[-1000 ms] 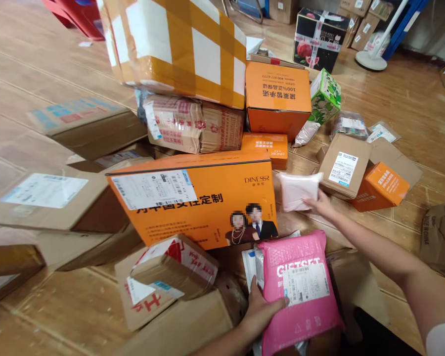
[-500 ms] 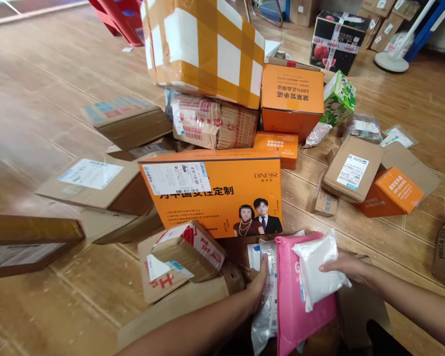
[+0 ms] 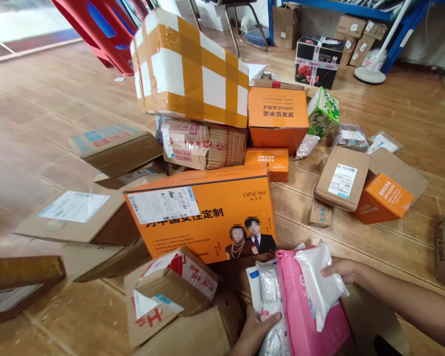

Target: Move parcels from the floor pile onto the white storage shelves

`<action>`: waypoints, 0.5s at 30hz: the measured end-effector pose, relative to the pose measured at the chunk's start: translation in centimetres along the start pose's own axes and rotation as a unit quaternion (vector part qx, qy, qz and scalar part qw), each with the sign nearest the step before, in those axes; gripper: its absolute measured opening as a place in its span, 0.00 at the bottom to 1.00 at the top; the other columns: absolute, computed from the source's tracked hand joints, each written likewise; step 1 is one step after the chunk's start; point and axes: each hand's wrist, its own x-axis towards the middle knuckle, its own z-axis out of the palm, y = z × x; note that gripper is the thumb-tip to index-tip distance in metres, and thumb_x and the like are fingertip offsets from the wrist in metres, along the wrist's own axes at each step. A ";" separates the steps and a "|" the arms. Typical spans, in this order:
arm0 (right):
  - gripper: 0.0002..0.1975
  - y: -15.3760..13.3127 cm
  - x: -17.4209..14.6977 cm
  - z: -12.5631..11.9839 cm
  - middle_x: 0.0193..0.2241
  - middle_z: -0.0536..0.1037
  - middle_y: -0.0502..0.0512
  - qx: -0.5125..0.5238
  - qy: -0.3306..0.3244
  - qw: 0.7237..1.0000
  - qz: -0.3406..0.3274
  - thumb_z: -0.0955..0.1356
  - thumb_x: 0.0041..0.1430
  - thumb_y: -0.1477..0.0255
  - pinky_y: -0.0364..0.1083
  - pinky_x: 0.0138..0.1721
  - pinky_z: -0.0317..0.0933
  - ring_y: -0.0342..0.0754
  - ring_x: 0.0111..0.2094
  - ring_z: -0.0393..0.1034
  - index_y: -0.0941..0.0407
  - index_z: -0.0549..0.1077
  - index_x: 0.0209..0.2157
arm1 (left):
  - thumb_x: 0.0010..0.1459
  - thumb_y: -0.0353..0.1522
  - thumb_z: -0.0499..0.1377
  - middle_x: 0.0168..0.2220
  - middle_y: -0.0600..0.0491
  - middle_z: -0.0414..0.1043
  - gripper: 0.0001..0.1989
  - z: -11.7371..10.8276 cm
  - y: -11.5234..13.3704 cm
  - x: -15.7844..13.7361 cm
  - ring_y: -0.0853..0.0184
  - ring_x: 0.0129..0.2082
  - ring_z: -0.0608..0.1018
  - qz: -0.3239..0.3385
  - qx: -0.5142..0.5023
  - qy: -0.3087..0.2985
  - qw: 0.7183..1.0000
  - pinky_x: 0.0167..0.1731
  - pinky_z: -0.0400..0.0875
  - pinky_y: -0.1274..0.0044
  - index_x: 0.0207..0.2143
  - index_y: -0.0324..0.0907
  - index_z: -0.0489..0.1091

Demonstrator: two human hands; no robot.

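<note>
My right hand [image 3: 343, 271] grips a white plastic mailer bag [image 3: 319, 282] and holds it against the front of a pink mailer bag [image 3: 304, 316] that stands on edge at the bottom of the view. My left hand [image 3: 255, 330] clutches the near side of that stack, thumb on a clear bubble-wrap pouch [image 3: 269, 289] lying behind the pink bag. A big orange box [image 3: 203, 212] with a shipping label stands just beyond both hands.
Cardboard parcels lie all over the wooden floor [image 3: 411, 113]: a taped brown box [image 3: 174, 282] by my left hand, a yellow-taped carton [image 3: 189, 69] stacked high, small orange boxes [image 3: 383, 198] to the right. Red plastic stools [image 3: 104, 29] and blue shelving [image 3: 341, 5] stand at the back.
My right hand picked the white bag off the floor near the flat labelled box and brought it to the pink bag. The pink bag tipped upright, and my left hand shifted lower.
</note>
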 end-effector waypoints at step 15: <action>0.32 0.3 -1.3 1.4 0.35 0.82 0.55 0.088 0.052 0.994 -0.044 0.82 0.25 0.60 0.46 0.44 0.68 0.50 0.37 0.76 0.57 0.78 0.36 | 0.22 0.54 0.76 0.41 0.41 0.82 0.52 0.1 3.9 -2.2 0.38 0.52 0.79 -0.035 -0.056 -0.092 0.994 0.56 0.71 0.57 0.53 0.41 0.73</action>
